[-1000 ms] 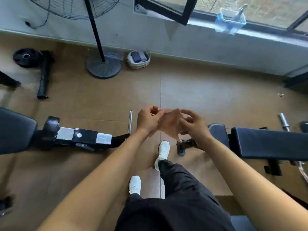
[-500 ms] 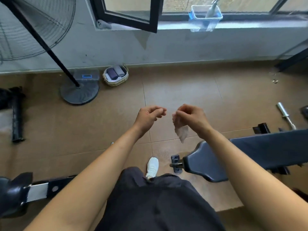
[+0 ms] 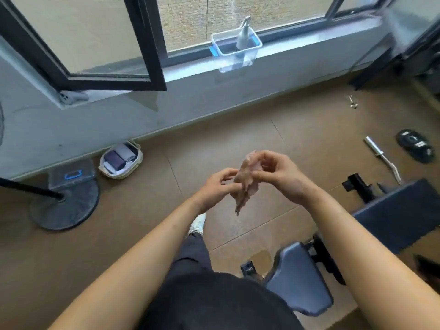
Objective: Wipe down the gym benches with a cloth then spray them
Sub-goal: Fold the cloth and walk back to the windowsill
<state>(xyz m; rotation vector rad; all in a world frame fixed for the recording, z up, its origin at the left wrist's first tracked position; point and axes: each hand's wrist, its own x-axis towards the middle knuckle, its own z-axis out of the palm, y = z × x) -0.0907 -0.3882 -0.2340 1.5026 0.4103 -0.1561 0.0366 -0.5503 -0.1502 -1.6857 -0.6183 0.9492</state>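
A small pale brownish cloth (image 3: 245, 184) hangs crumpled in the air in front of me. My right hand (image 3: 276, 175) pinches its upper part and my left hand (image 3: 219, 186) pinches its left edge lower down. A dark blue padded gym bench (image 3: 395, 215) stands at my right, its seat pad (image 3: 300, 279) below my right forearm. A grey spray bottle (image 3: 242, 39) stands in a clear plastic box (image 3: 235, 54) on the window sill, well beyond my hands.
A fan's round base (image 3: 64, 206) and black pole stand at the left. Beside it are a woven basket of rolled cloths (image 3: 121, 160) and a clear lidded box (image 3: 71, 173). A steel bar (image 3: 381, 156) and a black weight plate (image 3: 414, 145) lie at the right. An open window frame (image 3: 95, 77) juts inward.
The view has swung up and right towards the window. My left hand, apart from the cloth half a second ago, has come back and now pinches it together with my right hand.
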